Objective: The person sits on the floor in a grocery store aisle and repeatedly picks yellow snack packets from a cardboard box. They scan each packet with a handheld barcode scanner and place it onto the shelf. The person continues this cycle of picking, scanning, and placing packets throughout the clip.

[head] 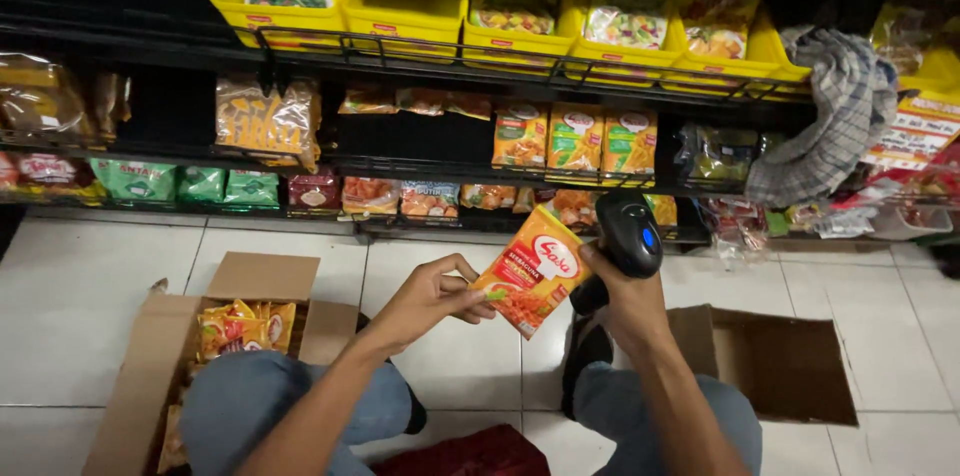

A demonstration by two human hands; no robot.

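Observation:
My left hand (430,298) pinches the lower left corner of an orange and yellow seasoning packet (532,269), holding it up above the white tiled floor. My right hand (622,288) grips a black handheld barcode scanner (629,233) with a blue button, right beside the packet's upper right edge. Both hands are in front of the low store shelves, above my knees in blue jeans.
An open cardboard box (150,376) with several orange packets (240,328) stands at my left knee. Another open cardboard box (780,361) lies at the right. Shelves (420,168) hold packets and yellow bins (400,26). A checked cloth (835,116) hangs at the right.

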